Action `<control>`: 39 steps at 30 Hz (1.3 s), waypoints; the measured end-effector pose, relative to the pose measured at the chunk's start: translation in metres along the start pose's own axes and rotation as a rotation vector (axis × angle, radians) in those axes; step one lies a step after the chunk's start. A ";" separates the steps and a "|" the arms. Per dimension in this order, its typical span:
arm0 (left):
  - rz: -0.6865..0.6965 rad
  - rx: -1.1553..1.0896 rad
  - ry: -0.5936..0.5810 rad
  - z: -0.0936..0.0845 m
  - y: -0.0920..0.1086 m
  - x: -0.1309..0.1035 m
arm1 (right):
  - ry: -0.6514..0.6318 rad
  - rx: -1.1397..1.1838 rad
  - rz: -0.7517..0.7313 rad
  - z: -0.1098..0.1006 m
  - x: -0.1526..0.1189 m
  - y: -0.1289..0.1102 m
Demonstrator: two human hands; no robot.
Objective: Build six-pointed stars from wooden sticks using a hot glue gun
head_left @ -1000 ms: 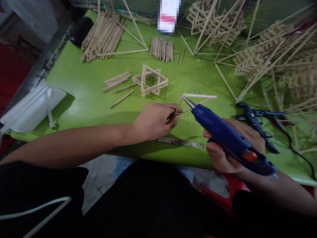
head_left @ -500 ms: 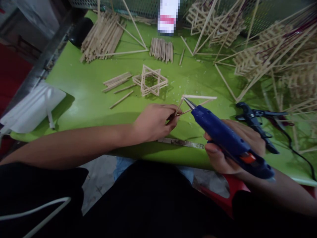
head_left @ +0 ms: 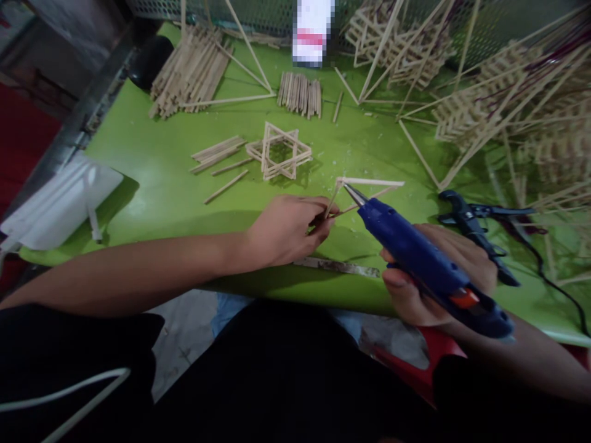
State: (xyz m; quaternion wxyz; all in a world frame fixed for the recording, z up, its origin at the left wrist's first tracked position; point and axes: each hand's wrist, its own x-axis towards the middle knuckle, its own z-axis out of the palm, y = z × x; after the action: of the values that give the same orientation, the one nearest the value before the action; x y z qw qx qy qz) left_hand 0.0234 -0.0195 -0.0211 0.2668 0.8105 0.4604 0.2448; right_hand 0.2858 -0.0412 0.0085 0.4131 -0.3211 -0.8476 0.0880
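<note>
My left hand (head_left: 295, 229) pinches one corner of a triangle of thin wooden sticks (head_left: 373, 182), just above the green table. A blue glue gun (head_left: 410, 246) is gripped in my right hand (head_left: 455, 264), its metal nozzle at the triangle's upper left corner. Whether the nozzle touches the wood I cannot tell. Beyond my left hand lies a six-pointed star of sticks (head_left: 279, 178). Several loose sticks (head_left: 219, 149) lie to the left of the star.
At the back are a large stick pile (head_left: 191, 74) and a smaller bundle (head_left: 299, 93). Stick frames (head_left: 480, 111) crowd the right. Dark cutters (head_left: 478, 234) with a cord lie right of my right hand. A metal strip (head_left: 337, 266) lies near the front edge; a white object (head_left: 60, 203) is far left.
Almost nothing differs. The glue gun's rear and my right hand have shifted very slightly right and down, while the nozzle stays at the same corner of the triangle.
</note>
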 end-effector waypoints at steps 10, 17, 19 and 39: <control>0.040 -0.001 0.022 0.003 -0.004 -0.002 | 0.004 0.000 -0.053 -0.002 0.000 -0.002; 0.044 0.025 0.015 0.002 -0.004 -0.002 | 0.019 0.007 -0.088 -0.002 0.000 0.000; 0.029 0.024 0.017 0.003 -0.003 -0.001 | 0.018 0.017 -0.085 -0.002 0.000 0.001; 0.086 0.103 0.070 0.005 -0.009 -0.001 | 0.034 0.037 -0.015 0.000 -0.004 -0.001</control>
State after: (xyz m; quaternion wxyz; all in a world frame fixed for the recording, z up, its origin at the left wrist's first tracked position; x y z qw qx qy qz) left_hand 0.0205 -0.0174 -0.0311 0.1976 0.8331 0.4463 0.2603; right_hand 0.2871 -0.0445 0.0061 0.4341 -0.3086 -0.8410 0.0953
